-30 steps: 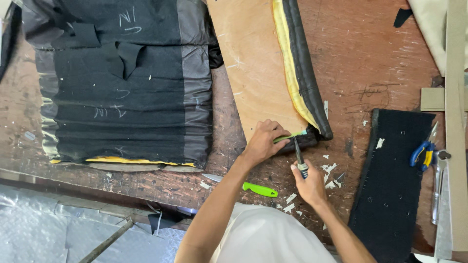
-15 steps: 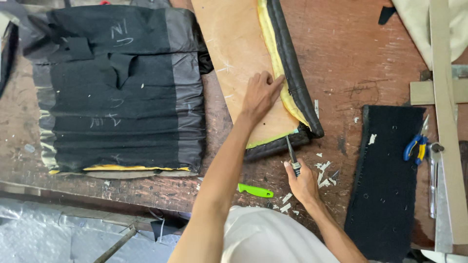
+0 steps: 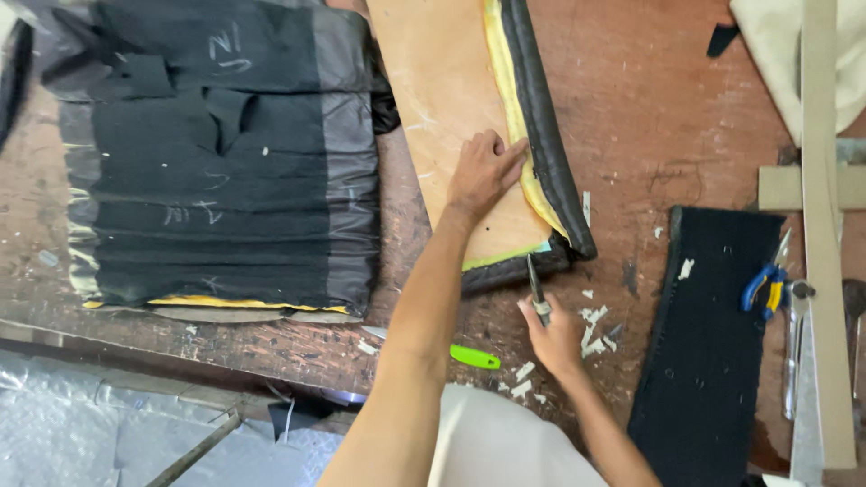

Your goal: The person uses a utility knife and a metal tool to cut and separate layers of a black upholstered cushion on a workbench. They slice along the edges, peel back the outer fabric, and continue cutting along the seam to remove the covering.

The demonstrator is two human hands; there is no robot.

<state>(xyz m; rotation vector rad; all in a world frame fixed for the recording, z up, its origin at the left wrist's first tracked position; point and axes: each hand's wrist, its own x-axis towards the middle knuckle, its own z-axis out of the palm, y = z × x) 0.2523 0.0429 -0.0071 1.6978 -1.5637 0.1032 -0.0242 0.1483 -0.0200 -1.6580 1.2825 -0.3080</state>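
Pressing flat with left hand [image 3: 483, 171], fingers spread on tan board [image 3: 446, 99] beside the yellow foam edge [image 3: 514, 135]; right hand [image 3: 552, 335] closed around a knife [image 3: 536, 287], blade just below the board's corner. Trimming underway, apparently; next cut wants steady bracing.

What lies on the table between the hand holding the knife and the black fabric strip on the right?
Head view: small white scraps lie on the brown table between the right hand and the black fabric strip.

A tan board [image 3: 442, 99] edged with yellow foam and black trim lies flat; a slim pointed tool [image 3: 535, 284] angles toward its lower corner.
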